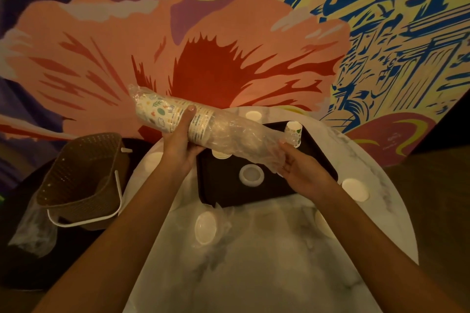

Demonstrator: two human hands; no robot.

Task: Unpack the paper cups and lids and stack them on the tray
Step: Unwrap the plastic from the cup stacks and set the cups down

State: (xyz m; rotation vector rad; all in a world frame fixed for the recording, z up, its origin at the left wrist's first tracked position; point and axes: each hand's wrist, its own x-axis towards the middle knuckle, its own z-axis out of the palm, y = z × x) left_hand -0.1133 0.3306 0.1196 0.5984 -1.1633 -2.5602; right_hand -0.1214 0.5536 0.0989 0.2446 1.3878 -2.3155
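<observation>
Head view, looking down onto a round marble tabletop [254, 274] set before a painted wall [229, 58].

Centre: nested paper cups [165, 115] with a leaf-and-cloud print, enclosed in a clear plastic sleeve [241, 137], held roughly level in the air above the far left corner of a dark tray [223, 190]. Full cup body at the left end, banded rims toward the right, the remaining right part of the sleeve slack and apparently empty.

Left hand [180, 145]: grip clamped round the middle of the paper cups through the plastic, one fingertip visible over the top, palm beneath.

Right hand [302, 173]: grip pinched on the loose right end of the plastic sleeve, fingers partly veiled by the film, low over the tray.

On the tray: a single upright cup [293, 133] at the far right corner; a short cup stack [221, 154], largely hidden beneath the sleeve; one white lid [251, 175] lying flat near the middle.

On the bare tabletop: a loose lid [253, 115] beyond the tray, another loose lid [354, 189] just right of it, and a wrapped lid [205, 227] inside crumpled clear film near the tray's near edge.

Left of the tabletop: a tilted brown woven basket [81, 178] with a white handle, and a clear bag [35, 231] beside it.
</observation>
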